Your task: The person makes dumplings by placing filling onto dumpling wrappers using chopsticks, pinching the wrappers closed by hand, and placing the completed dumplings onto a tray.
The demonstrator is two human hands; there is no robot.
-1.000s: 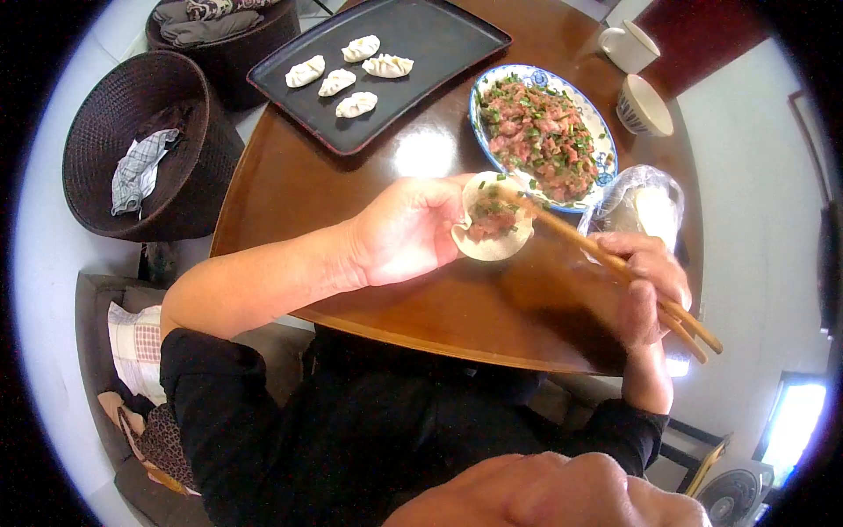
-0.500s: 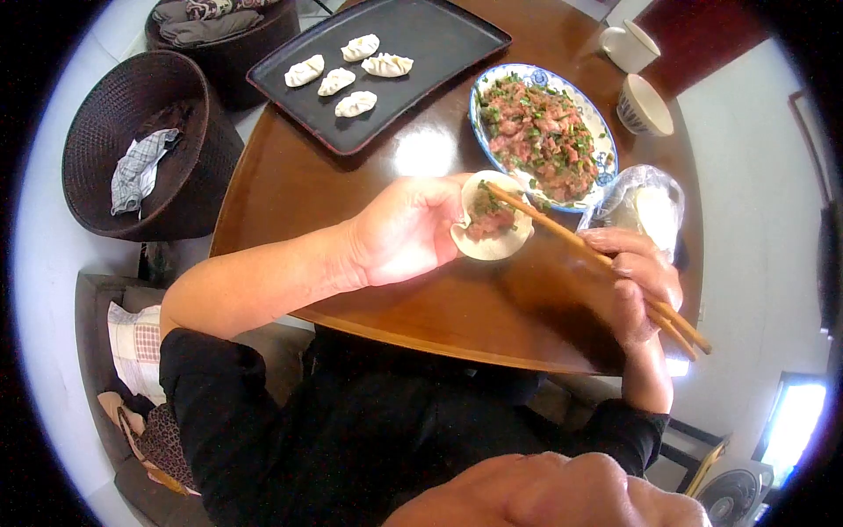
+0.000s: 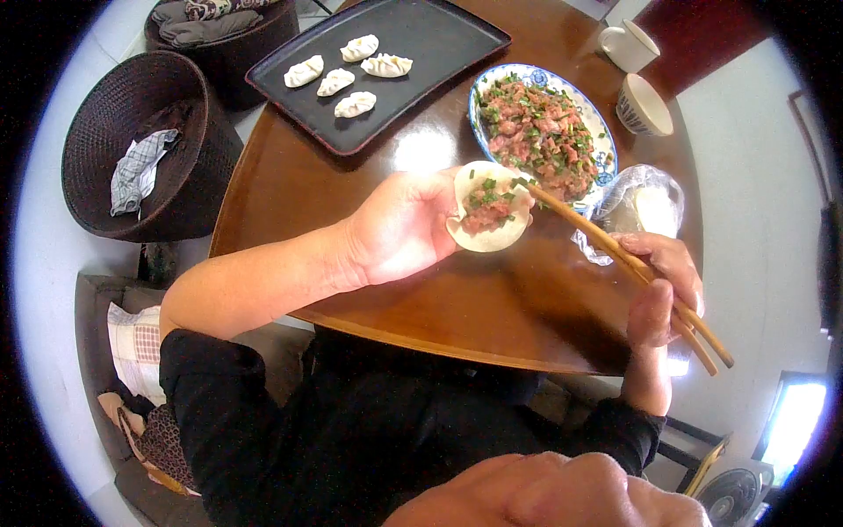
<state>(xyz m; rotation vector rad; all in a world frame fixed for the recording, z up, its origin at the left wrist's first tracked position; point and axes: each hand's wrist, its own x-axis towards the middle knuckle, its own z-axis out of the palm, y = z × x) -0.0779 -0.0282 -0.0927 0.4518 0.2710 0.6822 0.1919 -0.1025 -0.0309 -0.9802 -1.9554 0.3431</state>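
Observation:
My left hand holds a round dough wrapper by its left edge, over the table. Meat filling with green bits lies on the wrapper. My right hand is closed around wooden chopsticks, whose tips are at the wrapper's upper right edge with a bit of green on them. Beyond the wrapper stands a blue-and-white plate heaped with minced meat and chopped greens.
A black tray with several pleated dumplings lies at the back left. A white mug, a bowl and a plastic bag are on the right. Wicker baskets stand left of the wooden table.
The chopsticks have moved off the filling to the wrapper's edge, and my right hand has shifted right and slightly down. The wrapper has moved slightly up and left.

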